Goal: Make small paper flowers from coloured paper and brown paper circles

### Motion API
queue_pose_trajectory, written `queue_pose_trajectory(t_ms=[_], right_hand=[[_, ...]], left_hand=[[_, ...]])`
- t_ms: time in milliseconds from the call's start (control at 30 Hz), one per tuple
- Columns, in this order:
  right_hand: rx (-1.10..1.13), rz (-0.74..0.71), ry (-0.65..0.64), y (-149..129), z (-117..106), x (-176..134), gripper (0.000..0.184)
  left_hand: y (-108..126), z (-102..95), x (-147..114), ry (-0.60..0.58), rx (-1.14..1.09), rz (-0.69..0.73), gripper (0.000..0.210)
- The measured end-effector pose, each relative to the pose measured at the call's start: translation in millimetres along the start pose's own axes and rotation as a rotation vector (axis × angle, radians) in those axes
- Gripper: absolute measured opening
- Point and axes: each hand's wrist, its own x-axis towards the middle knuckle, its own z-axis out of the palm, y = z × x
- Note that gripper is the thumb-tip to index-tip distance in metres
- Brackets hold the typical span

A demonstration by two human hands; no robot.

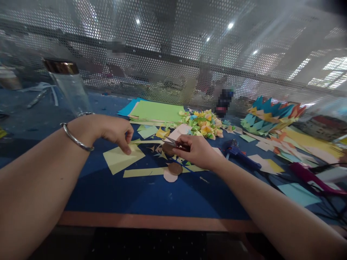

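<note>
My right hand [196,150] is wrapped round a pair of scissors [182,145], their blades pointing left over small pointed paper scraps [160,151]. My left hand [116,131] hangs over a pale yellow paper sheet [121,159]. Its fingers are bent with a gap between them, one tip at or just above the sheet; contact is unclear. Below the scissors, a brown disc [175,168] partly covers a pale paper disc [170,176]. A long yellow paper strip [145,172] lies beside them.
Behind my hands are a stack of green paper [159,111] and a heap of folded paper pieces [204,124]. At right lie a blue glue gun [241,155], a magenta tool [314,178] and cables. A glass bottle [72,88] stands at left, before a perforated metal screen [162,54].
</note>
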Motion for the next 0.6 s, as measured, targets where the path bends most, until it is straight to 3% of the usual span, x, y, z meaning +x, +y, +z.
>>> queue_pose_trajectory(t_ms=[167,267,333,500,600], right_hand=[[0.019,-0.007,0.026,-2,0,0,0.019],[0.055,0.023,0.066,-2,-2,1,0.019],[0.065,0.042,0.116,-1,-3,2,0.019],[0.212,0.039,0.263,7,-9,5,0.018],[0.292,0.035,0.332,12,-12,6,0.016]], left_hand=[[6,-6.5,-1,-0.019,0.010,-0.009,0.026],[16,-13.3,11,0.095,0.045,-0.028,0.026],[30,-14.3,23,0.171,-0.106,0.050,0.025],[75,-2.5,42,-0.007,-0.666,0.222,0.034],[89,2.4,41,-0.109,-0.858,0.334,0.037]])
